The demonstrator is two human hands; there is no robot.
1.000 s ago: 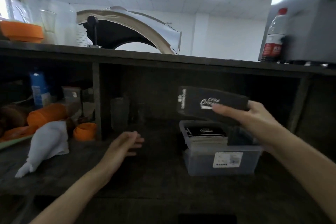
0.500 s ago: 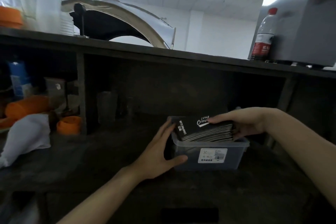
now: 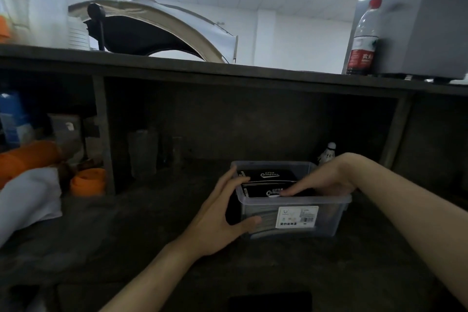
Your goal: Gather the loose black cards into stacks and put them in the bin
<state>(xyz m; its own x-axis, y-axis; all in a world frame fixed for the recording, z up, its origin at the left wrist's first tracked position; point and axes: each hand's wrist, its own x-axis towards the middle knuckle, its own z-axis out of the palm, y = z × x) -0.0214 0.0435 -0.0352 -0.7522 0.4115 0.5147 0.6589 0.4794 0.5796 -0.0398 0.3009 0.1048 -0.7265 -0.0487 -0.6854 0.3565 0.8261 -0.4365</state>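
The dark bench (image 3: 126, 235) fills the lower frame, and the clear bin (image 3: 329, 220) sits on it at lower centre. A second ago I had the load up in the air above the bin, half a second ago it was at the rim, and now it is down inside. My left hand (image 3: 220, 218), which hung free at first, clasps the bin's left front corner. Its fingers are over the side rim and its thumb is on the front wall, steadying the bin. My right hand (image 3: 326, 180) reaches in from the right with its fingers laid along the top of the front stack (image 3: 263, 191). The thumb is hidden, so I cannot tell whether the hand grips or only presses. That stack lies just in front of the rear stack (image 3: 268, 175), and both sit below the rim. I judge this batch of black cards as good as delivered. What remains is to let go and draw the hand out.
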